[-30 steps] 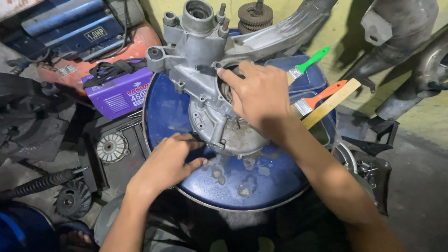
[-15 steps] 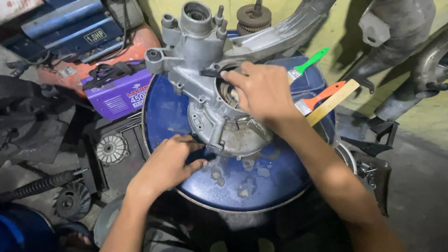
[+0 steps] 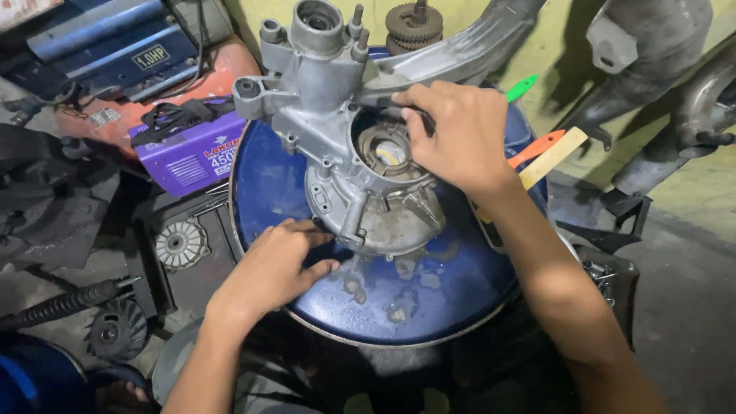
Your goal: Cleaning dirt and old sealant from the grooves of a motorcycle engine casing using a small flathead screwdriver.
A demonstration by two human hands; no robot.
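Note:
A grey cast-metal engine casing [image 3: 349, 146] lies on the lid of a blue drum [image 3: 429, 295]. My right hand [image 3: 460, 134] rests on the casing's upper right rim, fingers curled over the edge beside its round bearing opening [image 3: 387, 149]. My left hand [image 3: 280, 264] sits on the drum lid at the casing's lower left edge, fingertips touching the casing's rim. Neither hand holds a loose tool that I can see.
A purple box-shaped machine [image 3: 192, 149] and a blue and red machine [image 3: 115, 46] stand at the left. Finned round parts [image 3: 180, 245] lie on the floor. Brushes with green [image 3: 521, 88] and orange [image 3: 537, 149] handles lie at the drum's right edge. Grey exhaust pipes [image 3: 675, 100] lean at the right.
My right hand has slid up and right off the bearing opening, which now shows. My left hand stays at the casing's lower edge.

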